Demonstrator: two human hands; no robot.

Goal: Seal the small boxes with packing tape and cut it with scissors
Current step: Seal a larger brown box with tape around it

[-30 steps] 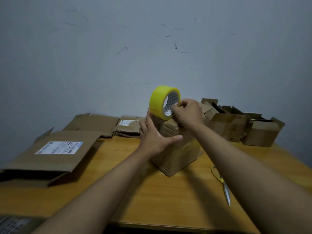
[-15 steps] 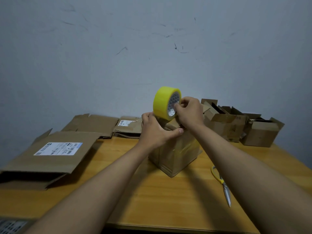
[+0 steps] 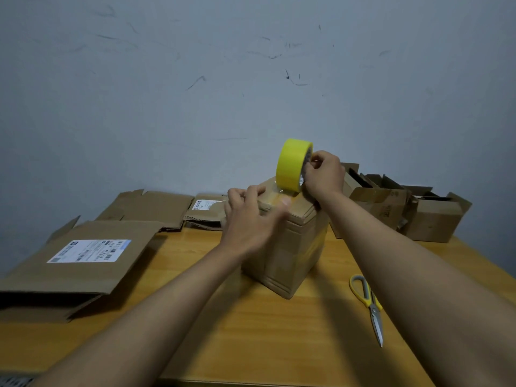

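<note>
At frame centre, the left hand (image 3: 252,219) presses flat on the small box (image 3: 287,247) while the right hand (image 3: 324,174) grips the tape roll (image 3: 291,164) on its top; the strip may wrinkle or stray off the seam if the box shifts.

Yellow tape roll (image 3: 291,163), brown cardboard box (image 3: 290,247), yellow-handled scissors (image 3: 367,300), honey-coloured wooden table (image 3: 279,344)

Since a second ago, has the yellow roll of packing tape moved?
Yes. The yellow roll of packing tape has travelled right and away across the small cardboard box, judged against the scissors lying unmoved on the table.
</note>
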